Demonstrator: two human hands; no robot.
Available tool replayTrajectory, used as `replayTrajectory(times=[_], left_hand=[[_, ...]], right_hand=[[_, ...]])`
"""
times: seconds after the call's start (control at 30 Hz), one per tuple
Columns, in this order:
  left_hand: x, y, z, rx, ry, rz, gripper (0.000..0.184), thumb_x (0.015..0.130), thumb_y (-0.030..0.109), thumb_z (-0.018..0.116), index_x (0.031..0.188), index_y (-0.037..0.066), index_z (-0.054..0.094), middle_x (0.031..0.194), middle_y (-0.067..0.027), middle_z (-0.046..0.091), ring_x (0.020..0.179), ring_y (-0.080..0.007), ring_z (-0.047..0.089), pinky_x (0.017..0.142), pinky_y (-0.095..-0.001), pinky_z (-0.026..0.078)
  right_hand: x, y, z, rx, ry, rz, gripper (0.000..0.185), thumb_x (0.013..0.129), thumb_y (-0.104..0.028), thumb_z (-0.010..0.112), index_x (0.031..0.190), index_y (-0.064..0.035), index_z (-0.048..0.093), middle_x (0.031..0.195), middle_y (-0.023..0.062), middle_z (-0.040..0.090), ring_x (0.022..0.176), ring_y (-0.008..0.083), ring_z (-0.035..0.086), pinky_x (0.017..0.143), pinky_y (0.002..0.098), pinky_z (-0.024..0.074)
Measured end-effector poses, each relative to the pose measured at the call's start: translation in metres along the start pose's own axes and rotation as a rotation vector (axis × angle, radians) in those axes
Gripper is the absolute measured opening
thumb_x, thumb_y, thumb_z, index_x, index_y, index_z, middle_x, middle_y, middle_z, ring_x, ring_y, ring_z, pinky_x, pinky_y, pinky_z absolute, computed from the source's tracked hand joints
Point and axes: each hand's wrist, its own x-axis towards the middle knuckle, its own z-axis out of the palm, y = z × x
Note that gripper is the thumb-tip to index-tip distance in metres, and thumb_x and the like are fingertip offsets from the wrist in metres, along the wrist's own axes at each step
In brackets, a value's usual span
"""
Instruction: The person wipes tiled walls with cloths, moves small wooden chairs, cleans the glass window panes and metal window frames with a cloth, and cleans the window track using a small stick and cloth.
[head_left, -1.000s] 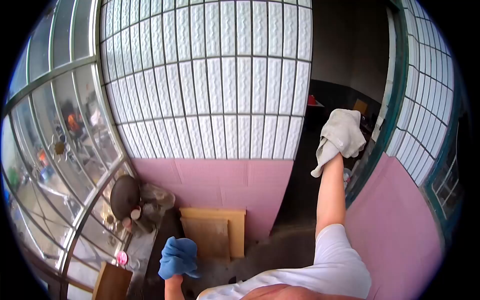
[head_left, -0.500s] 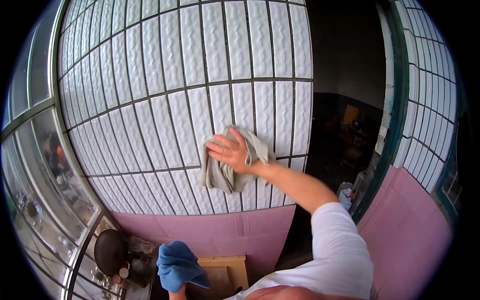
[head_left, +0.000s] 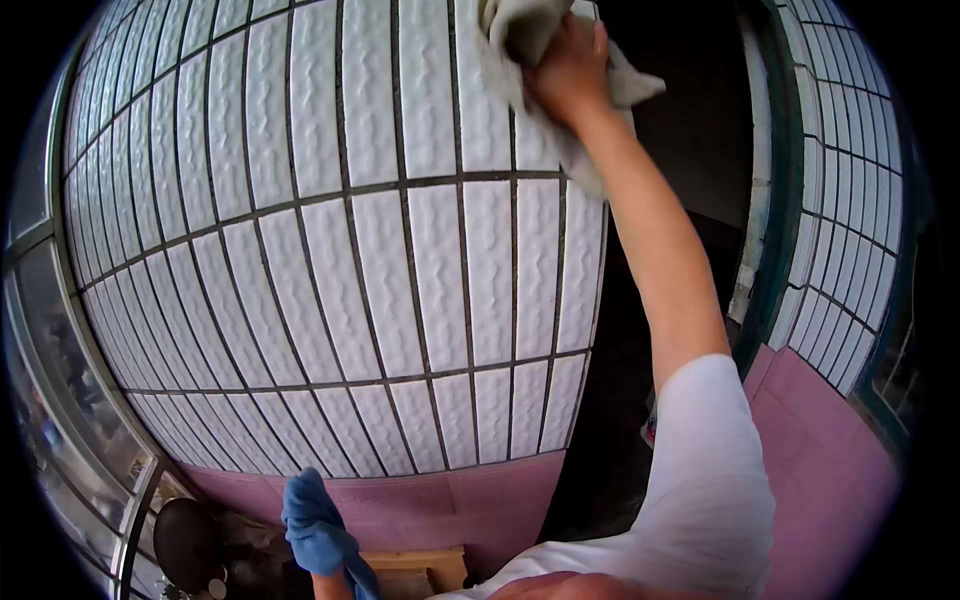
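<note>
My right hand point(head_left: 572, 75) is up near the top of the white tiled wall point(head_left: 380, 280), by its right edge, with a grey-beige cloth point(head_left: 525, 40) bunched in its fingers. Part of that cloth hangs down beside the wrist and over the tiles. Low in the view, my left hand point(head_left: 330, 578) is wrapped in a blue cloth point(head_left: 318, 525) in front of the pink lower wall; the cloth hides its fingers.
A dark doorway point(head_left: 690, 180) opens right of the tiled wall, with a green frame point(head_left: 795, 220) beyond it. A barred window point(head_left: 75, 370) is at the left. Below it sit a dark round object point(head_left: 187, 545) and small containers. Wooden boards point(head_left: 415, 565) lean low against the wall.
My right hand went from the doorway to the tiles, then up to the wall's upper right with the grey-beige cloth. The view has shifted upward. My left hand still has the blue cloth.
</note>
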Motion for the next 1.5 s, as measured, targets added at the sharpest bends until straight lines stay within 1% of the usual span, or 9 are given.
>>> replayTrajectory(times=[0.27, 0.53, 0.7, 0.8, 0.97, 1.23, 1.4, 1.43, 1.5], left_hand=[[0.013, 0.007, 0.051, 0.113, -0.351, 0.03, 0.031, 0.037, -0.01, 0.057, 0.049, 0.009, 0.036, 0.055, -0.0055, 0.047, 0.052, -0.0175, 0.042, 0.045, -0.0283, 0.031], [0.014, 0.006, 0.016, 0.099, -0.402, 0.295, 0.022, 0.049, 0.005, 0.076, 0.053, 0.006, 0.054, 0.064, -0.0047, 0.048, 0.056, -0.0201, 0.045, 0.05, -0.0305, 0.034], [0.005, 0.013, -0.015, 0.132, -0.346, 0.38, 0.024, 0.046, 0.006, 0.072, 0.049, 0.006, 0.048, 0.061, -0.0022, 0.038, 0.054, -0.0197, 0.038, 0.054, -0.0301, 0.028], [0.0, 0.014, -0.021, 0.013, -0.255, 0.5, 0.024, 0.048, 0.008, 0.066, 0.048, 0.007, 0.043, 0.06, -0.0021, 0.036, 0.055, -0.0194, 0.037, 0.055, -0.0306, 0.027], [0.009, 0.025, -0.031, -0.006, -0.197, 0.32, 0.023, 0.047, 0.005, 0.058, 0.051, 0.008, 0.035, 0.059, -0.0012, 0.034, 0.054, -0.0179, 0.033, 0.052, -0.0304, 0.024], [0.042, 0.048, -0.039, -0.15, -0.288, 0.445, 0.02, 0.052, 0.008, 0.059, 0.047, 0.008, 0.039, 0.06, -0.0041, 0.038, 0.052, -0.0204, 0.038, 0.048, -0.0313, 0.024], [0.053, 0.068, -0.065, -0.046, -0.238, 0.371, 0.023, 0.052, 0.011, 0.061, 0.045, 0.007, 0.039, 0.06, -0.0052, 0.039, 0.051, -0.0204, 0.04, 0.047, -0.0321, 0.025], [0.054, 0.069, -0.075, -0.053, -0.245, 0.384, 0.024, 0.052, 0.011, 0.061, 0.045, 0.007, 0.039, 0.061, -0.0052, 0.039, 0.051, -0.0203, 0.04, 0.047, -0.0321, 0.025], [0.051, 0.065, -0.093, 0.061, -0.081, 0.379, 0.028, 0.05, 0.013, 0.062, 0.045, 0.009, 0.035, 0.062, -0.0052, 0.042, 0.05, -0.0198, 0.039, 0.048, -0.0319, 0.025]], right_hand=[[-0.279, -0.083, -0.099, 0.348, -0.349, -0.5, 0.042, 0.076, -0.013, 0.048, 0.115, -0.0196, 0.059, 0.132, -0.0012, 0.048, 0.128, 0.0217, 0.035, 0.107, 0.0532, 0.0163], [-0.087, -0.024, -0.029, -0.052, -0.088, -0.379, 0.058, 0.08, -0.005, 0.037, 0.136, -0.0182, 0.039, 0.143, 0.004, 0.033, 0.134, 0.0248, 0.027, 0.107, 0.0489, 0.0142], [0.077, 0.07, 0.093, -0.192, 0.355, -0.131, 0.054, 0.085, -0.039, 0.041, 0.134, -0.0182, 0.036, 0.139, 0.0063, 0.038, 0.125, 0.0294, 0.036, 0.102, 0.0429, 0.0288], [0.06, -0.072, 0.016, -0.346, -0.09, 0.105, 0.059, 0.083, -0.053, 0.043, 0.125, -0.0119, 0.044, 0.128, 0.0114, 0.045, 0.121, 0.0309, 0.039, 0.102, 0.0497, 0.0229], [-0.078, -0.217, -0.026, 0.032, -0.241, -0.467, 0.053, 0.079, -0.029, 0.056, 0.128, -0.0118, 0.045, 0.132, 0.0068, 0.044, 0.127, 0.0244, 0.035, 0.104, 0.0566, 0.0127], [-0.216, -0.279, -0.041, 0.727, -0.511, -0.845, 0.039, 0.077, -0.01, 0.058, 0.115, -0.0169, 0.056, 0.125, 0.0059, 0.053, 0.121, 0.0195, 0.045, 0.105, 0.0463, 0.0332], [-0.028, -0.166, 0.028, 0.051, -0.1, -0.355, 0.044, 0.075, -0.021, 0.057, 0.12, -0.0162, 0.056, 0.126, 0.0039, 0.053, 0.116, 0.025, 0.047, 0.102, 0.0521, 0.0227], [0.015, -0.173, -0.002, -0.141, -0.106, -0.03, 0.059, 0.087, -0.04, 0.042, 0.135, -0.0067, 0.035, 0.142, 0.0127, 0.03, 0.131, 0.0307, 0.024, 0.106, 0.0498, 0.0148], [0.06, -0.188, -0.014, -0.109, -0.117, 0.232, 0.058, 0.088, -0.038, 0.04, 0.135, -0.0053, 0.034, 0.143, 0.0133, 0.029, 0.132, 0.0303, 0.022, 0.106, 0.05, 0.0149]])
